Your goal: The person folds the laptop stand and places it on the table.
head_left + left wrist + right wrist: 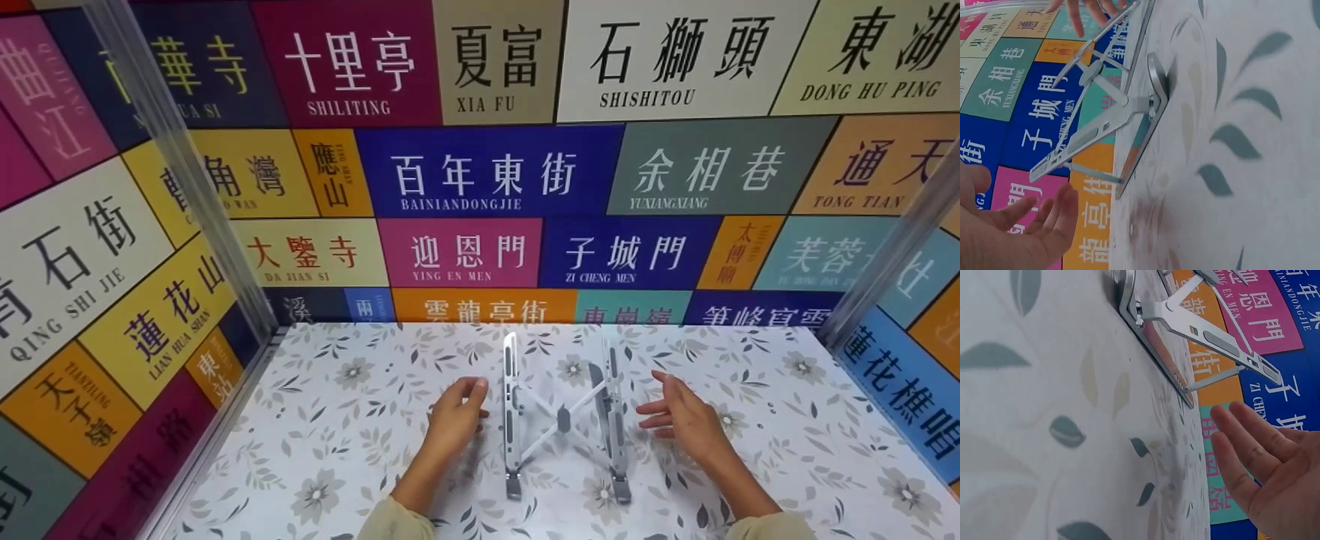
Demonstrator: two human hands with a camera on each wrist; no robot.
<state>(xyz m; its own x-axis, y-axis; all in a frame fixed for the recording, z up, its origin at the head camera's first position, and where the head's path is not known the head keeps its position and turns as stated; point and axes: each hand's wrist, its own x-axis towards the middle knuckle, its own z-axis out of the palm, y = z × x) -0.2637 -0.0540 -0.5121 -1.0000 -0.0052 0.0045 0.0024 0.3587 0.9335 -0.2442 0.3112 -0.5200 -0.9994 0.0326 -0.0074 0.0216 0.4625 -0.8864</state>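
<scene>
Head view: worktop (322, 427) white, printed with grey leaves and flowers; behind and at both sides, walls (487, 172) of coloured panels lettered in Chinese characters and Latin capitals. Shiny corner post (206, 180) at left crosses some lettering; a second post (892, 232) at right does the same. Lowest row of panels partly cut by the worktop's far edge. Metal folding stand (564, 420) unfolded mid-worktop, crossed braces between its two side rails. Left hand (454, 412) just beside the left rail, fingers loosely bent, holding nothing; right hand (682, 416) beside the right rail, fingers parted, equally bare. Pale sleeves (397, 521) cut by the lower border. Left wrist view: picture turned sideways; stand's arm slopes above its base rail, near parts overlapping the far ones. Left hand cropped at the left border, fingers relaxed, apart from the metal; right hand only partly visible at the top. Right wrist view: stand cropped above; right hand below it, fingers extended, thumb hard to make out.
</scene>
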